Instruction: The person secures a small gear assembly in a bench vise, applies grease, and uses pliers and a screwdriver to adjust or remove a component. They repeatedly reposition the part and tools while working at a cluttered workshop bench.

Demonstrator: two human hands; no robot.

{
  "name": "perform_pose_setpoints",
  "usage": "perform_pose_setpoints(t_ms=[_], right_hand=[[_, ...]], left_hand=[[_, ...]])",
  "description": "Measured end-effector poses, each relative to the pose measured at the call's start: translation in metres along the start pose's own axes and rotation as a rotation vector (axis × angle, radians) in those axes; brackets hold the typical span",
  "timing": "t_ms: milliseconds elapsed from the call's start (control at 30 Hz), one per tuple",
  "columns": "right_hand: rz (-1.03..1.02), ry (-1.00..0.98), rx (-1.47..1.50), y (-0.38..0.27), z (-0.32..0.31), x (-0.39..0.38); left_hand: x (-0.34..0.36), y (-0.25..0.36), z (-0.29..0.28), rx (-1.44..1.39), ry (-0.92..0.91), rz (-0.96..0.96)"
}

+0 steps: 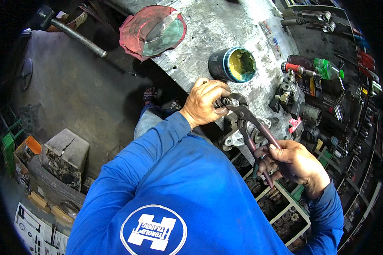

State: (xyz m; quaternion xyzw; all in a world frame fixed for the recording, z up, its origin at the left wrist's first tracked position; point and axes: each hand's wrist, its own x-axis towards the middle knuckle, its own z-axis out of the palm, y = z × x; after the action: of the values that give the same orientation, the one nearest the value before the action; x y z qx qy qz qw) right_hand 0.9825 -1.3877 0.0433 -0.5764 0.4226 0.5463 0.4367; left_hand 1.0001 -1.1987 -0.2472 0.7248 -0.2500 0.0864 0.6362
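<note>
Close to the bench edge, my left hand [205,103] is wrapped round a small dark metal part with a shiny end [226,102]. Most of that part is hidden in the fingers. The jaws of a pair of water pump pliers [263,129] meet the part's shiny end. My right hand [292,163] is closed on the reddish-brown handles, some fingers passing between them. Below the jaws sits a silver metal casting [234,139], partly covered by the pliers. An uncapped tub [219,64] of yellow-green grease lies tipped on the bench just beyond my left hand.
The scuffed metal bench [200,40] carries a red mesh cover [134,32] at its left edge. At right stand a metal pump-like assembly [290,95], a green bottle [325,69] and many tools. Parts bins [291,204] lie below. A long-handled hammer [78,37] shows at upper left.
</note>
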Motion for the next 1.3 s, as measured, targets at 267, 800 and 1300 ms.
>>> perform_pose_setpoints(t_ms=[267,800,1300], right_hand=[[0.035,0.102,-0.278,-0.017,0.006,-0.008],[0.032,0.195,-0.347,-0.019,0.025,-0.008],[0.17,0.194,-0.537,-0.025,0.024,0.002]], left_hand=[[0.002,0.001,-0.001,-0.014,-0.002,0.005],[0.001,-0.005,0.005,-0.054,0.065,0.024],[-0.001,-0.008,0.011,-0.065,0.09,0.033]])
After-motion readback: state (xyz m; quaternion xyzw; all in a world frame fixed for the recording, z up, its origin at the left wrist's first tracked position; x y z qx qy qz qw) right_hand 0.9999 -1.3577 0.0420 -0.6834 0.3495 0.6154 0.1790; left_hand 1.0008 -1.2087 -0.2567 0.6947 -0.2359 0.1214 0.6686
